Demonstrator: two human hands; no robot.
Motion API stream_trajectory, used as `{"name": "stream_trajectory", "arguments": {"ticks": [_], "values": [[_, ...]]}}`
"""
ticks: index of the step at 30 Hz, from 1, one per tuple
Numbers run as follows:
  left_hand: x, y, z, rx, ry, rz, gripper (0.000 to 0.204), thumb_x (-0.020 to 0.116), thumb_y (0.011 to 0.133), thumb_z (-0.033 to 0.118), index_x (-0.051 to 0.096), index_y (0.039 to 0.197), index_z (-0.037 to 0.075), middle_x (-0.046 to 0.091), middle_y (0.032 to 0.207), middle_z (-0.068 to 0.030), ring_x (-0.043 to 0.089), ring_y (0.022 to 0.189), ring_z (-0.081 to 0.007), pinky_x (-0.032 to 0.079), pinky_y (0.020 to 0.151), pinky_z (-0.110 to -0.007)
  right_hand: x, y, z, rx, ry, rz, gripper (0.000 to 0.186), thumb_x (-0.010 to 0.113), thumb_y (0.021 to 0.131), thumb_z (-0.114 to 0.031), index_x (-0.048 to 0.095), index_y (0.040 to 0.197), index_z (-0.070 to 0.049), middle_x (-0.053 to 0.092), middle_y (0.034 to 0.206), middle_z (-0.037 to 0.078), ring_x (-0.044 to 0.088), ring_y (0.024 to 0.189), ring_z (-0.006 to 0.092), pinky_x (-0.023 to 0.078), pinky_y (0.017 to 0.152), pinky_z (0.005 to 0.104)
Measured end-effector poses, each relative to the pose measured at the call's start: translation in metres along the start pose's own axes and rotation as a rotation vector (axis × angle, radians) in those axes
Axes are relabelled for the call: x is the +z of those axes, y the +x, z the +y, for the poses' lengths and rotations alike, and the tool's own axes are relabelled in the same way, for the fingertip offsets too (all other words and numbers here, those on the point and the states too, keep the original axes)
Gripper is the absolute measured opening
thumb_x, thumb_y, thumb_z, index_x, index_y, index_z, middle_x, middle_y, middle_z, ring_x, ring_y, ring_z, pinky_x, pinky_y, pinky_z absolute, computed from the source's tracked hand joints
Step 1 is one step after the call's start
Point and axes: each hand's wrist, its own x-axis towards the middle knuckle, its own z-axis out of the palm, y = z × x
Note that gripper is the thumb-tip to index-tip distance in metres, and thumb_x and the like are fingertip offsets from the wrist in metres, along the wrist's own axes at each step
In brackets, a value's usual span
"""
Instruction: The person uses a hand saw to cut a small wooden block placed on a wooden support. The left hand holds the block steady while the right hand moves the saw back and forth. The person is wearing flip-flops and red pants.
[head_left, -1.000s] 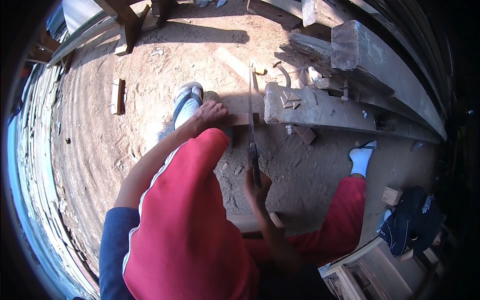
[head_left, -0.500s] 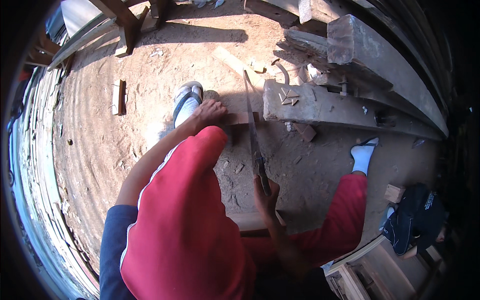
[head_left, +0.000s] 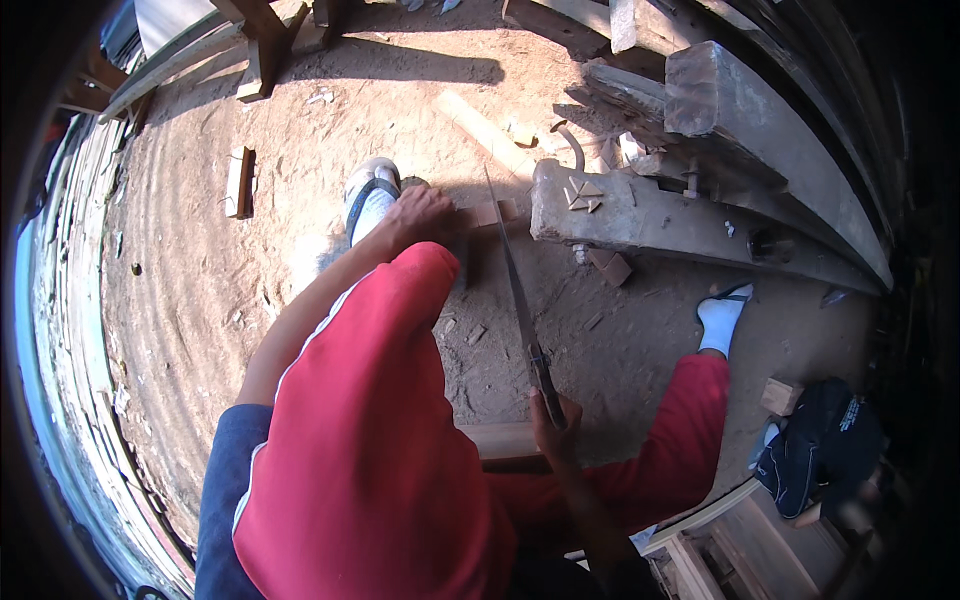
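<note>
The left hand (head_left: 418, 212) reaches forward with the arm nearly straight, palm down on a small wooden piece (head_left: 487, 215) that lies on the dirt ground (head_left: 200, 300), just left of the end of a heavy grey timber beam (head_left: 640, 215). Its grip is pressed flat over the near end of the piece; the fingertips are hard to make out against the wood. The right hand (head_left: 553, 425) sits low and close to the body, elbow bent, its grip wrapped tight around the dark handle of a handsaw (head_left: 520, 300). The saw's thin blade runs up and slightly left from that hand, with its tip reaching the wooden piece beside the left hand; whether the teeth touch the wood cannot be told.

A red-sleeved shoulder (head_left: 360, 430) fills the lower middle and hides most of the left forearm and the ground beneath it. 1 white shoe (head_left: 368, 195) shows just left of the left hand, a white-socked foot (head_left: 722, 318) sits near the beam's right part. A short wood offcut (head_left: 239, 182) lies well apart on the ground to the left. A dark bag (head_left: 820, 450) rests at the right, partly cut by the fisheye rim. A second, larger beam (head_left: 770, 140) lies behind the first.
</note>
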Motion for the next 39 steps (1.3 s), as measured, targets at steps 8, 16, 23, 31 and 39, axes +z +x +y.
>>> {"name": "stream_trajectory", "arguments": {"ticks": [8, 16, 23, 31, 39], "values": [[0.009, 0.002, -0.004, 0.022, 0.003, 0.092, 0.042, 0.067, 0.089, 0.029, 0.058, 0.126, 0.012, 0.059, 0.122, -0.011, 0.057, 0.119, -0.0301, 0.042, 0.107, -0.043, -0.014, 0.029, -0.015, 0.021, 0.037, -0.066, 0.043, 0.068, 0.102, -0.016, 0.051, 0.066, -0.001, 0.044, 0.055, 0.004, 0.043, 0.051, 0.0119, 0.031, 0.049, 0.0398], [0.003, 0.006, 0.004, -0.033, -0.024, 0.123, 0.043, 0.071, 0.086, 0.034, 0.061, 0.121, 0.01, 0.06, 0.12, -0.0113, 0.057, 0.118, -0.0299, 0.043, 0.105, -0.043, -0.022, -0.025, 0.014, -0.157, -0.232, -0.025, 0.04, 0.068, 0.102, -0.016, 0.054, 0.068, -0.001, 0.047, 0.055, 0.005, 0.046, 0.05, 0.0133, 0.032, 0.05, 0.039], [0.022, 0.012, -0.012, 0.008, 0.014, 0.109, 0.044, 0.072, 0.087, 0.038, 0.061, 0.12, 0.011, 0.06, 0.116, -0.0104, 0.057, 0.115, -0.0282, 0.044, 0.103, -0.042, -0.016, 0.002, 0.013, 0.022, 0.06, -0.091, 0.041, 0.066, 0.104, -0.022, 0.057, 0.069, -0.003, 0.051, 0.056, 0.002, 0.048, 0.052, 0.0103, 0.035, 0.049, 0.0345], [-0.008, 0.014, 0.01, -0.037, -0.034, 0.031, 0.056, 0.075, 0.086, 0.045, 0.061, 0.128, 0.012, 0.061, 0.124, -0.0101, 0.056, 0.121, -0.03, 0.043, 0.108, -0.042, 0.004, 0.035, 0.029, 0.328, 0.337, -0.098, 0.039, 0.068, 0.103, -0.023, 0.057, 0.069, -0.007, 0.051, 0.058, -0.004, 0.048, 0.052, 0.0069, 0.033, 0.049, 0.0284], [0.002, -0.001, -0.003, -0.073, -0.07, 0.035, 0.06, 0.077, 0.082, 0.051, 0.065, 0.124, 0.009, 0.063, 0.124, -0.0122, 0.059, 0.12, -0.0318, 0.045, 0.107, -0.042, -0.02, -0.017, 0.044, 0.043, -0.116, -0.08, 0.037, 0.07, 0.099, -0.024, 0.062, 0.071, -0.001, 0.055, 0.057, 0.009, 0.056, 0.051, 0.019, 0.039, 0.051, 0.0418]]}}
